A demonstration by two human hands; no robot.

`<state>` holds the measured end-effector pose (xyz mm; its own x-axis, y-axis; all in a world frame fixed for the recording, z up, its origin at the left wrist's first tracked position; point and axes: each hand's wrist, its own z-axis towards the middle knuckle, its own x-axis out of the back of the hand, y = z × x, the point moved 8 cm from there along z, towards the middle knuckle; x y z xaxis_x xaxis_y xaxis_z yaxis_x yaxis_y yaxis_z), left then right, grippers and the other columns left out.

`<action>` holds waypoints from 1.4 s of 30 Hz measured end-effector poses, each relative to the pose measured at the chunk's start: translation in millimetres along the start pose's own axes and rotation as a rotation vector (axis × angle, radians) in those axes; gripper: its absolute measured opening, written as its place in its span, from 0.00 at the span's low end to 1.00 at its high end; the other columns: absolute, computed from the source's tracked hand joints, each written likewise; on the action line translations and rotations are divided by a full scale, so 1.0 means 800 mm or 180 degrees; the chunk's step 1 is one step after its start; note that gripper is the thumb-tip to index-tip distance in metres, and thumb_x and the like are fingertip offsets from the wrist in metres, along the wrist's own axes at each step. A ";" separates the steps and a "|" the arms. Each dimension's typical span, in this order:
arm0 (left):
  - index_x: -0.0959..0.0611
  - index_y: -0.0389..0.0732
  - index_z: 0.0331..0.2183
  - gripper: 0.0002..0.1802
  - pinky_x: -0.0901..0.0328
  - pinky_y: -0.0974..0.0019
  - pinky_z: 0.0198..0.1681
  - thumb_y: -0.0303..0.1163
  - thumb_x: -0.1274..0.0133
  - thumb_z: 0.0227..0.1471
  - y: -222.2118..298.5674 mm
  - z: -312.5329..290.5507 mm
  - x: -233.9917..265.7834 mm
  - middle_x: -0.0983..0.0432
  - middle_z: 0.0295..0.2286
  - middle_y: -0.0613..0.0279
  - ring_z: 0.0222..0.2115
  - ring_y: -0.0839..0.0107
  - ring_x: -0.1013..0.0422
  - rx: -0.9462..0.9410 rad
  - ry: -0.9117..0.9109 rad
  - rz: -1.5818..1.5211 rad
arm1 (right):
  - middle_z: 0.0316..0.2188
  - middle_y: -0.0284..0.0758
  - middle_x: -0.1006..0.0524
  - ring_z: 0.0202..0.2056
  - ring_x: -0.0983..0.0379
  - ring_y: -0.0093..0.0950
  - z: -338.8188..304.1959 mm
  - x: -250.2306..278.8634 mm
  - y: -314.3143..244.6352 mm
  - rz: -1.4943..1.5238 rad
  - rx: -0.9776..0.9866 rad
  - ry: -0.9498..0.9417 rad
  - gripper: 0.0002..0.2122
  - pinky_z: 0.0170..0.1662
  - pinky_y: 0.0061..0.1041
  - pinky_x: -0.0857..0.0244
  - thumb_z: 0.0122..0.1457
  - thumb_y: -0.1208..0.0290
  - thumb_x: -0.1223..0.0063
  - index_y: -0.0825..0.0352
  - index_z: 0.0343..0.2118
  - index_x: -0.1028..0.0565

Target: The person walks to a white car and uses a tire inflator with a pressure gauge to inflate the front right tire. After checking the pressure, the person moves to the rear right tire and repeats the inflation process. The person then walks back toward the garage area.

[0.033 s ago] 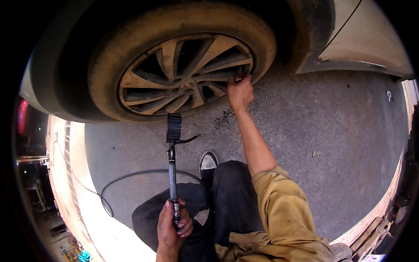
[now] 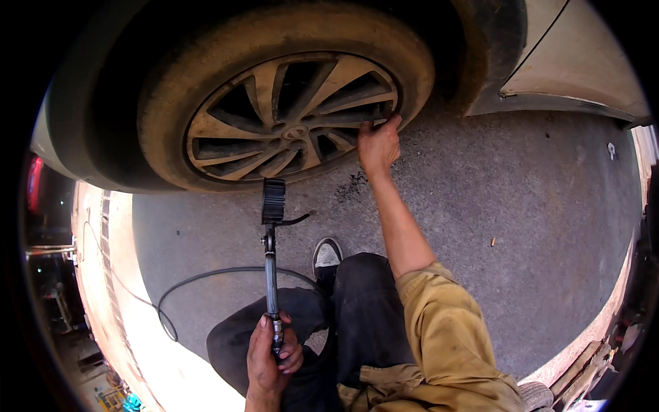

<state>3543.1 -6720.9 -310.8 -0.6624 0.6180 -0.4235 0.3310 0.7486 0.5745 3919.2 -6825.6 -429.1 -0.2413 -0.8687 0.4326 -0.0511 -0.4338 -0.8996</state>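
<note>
My left hand (image 2: 272,364) is closed around the lower end of a tire inflator (image 2: 272,281), a metal tube with a black ribbed gauge head (image 2: 273,200) and a trigger lever. The inflator stands nearly upright in the picture, its head just short of the tire (image 2: 165,130). At the lower right edge of the dusty multi-spoke wheel rim (image 2: 257,96), my right hand (image 2: 379,145) has its fingers bent together against the rim's edge. Whatever lies between those fingertips is hidden.
The car's fender (image 2: 75,137) curves around the wheel, with a door panel (image 2: 583,62) at right. A black air hose (image 2: 206,272) loops over the asphalt to the left. My shoe (image 2: 328,254) is between my hands. A small orange-brown stub (image 2: 493,242) lies at right.
The fingers of my right hand have shifted slightly at the rim's edge. My left hand and the inflator hold their place.
</note>
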 end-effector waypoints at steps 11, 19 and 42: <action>0.30 0.40 0.40 0.21 0.56 0.76 0.11 0.49 0.65 0.66 0.001 -0.002 0.002 0.45 0.14 0.68 0.09 0.82 0.53 0.0038 0.0000 0.0087 | 0.35 0.50 0.23 0.34 0.25 0.52 0.022 -0.007 0.016 -0.0290 0.0469 0.0256 0.15 0.36 0.47 0.32 0.61 0.59 0.50 0.69 0.39 0.32; 0.31 0.41 0.40 0.21 0.56 0.76 0.10 0.50 0.68 0.66 -0.001 -0.006 0.000 0.46 0.14 0.69 0.08 0.83 0.55 0.0036 0.0023 0.0369 | 0.30 0.50 0.22 0.35 0.26 0.54 0.021 -0.019 0.028 0.0276 0.0114 0.0336 0.15 0.40 0.47 0.34 0.60 0.60 0.50 0.70 0.35 0.27; 0.35 0.41 0.42 0.23 0.58 0.75 0.09 0.52 0.70 0.66 -0.016 -0.007 0.022 0.47 0.12 0.70 0.07 0.82 0.56 0.0109 0.0273 0.0235 | 0.26 0.48 0.22 0.30 0.23 0.42 0.042 -0.026 0.043 0.1978 -0.0262 0.0684 0.16 0.37 0.37 0.31 0.60 0.64 0.51 0.77 0.31 0.25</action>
<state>3524.0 -6721.0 -321.7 -0.6900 0.6499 -0.3186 0.4028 0.7105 0.5770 3954.8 -6830.1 -466.9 -0.4374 -0.8806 -0.1824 0.0883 0.1599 -0.9832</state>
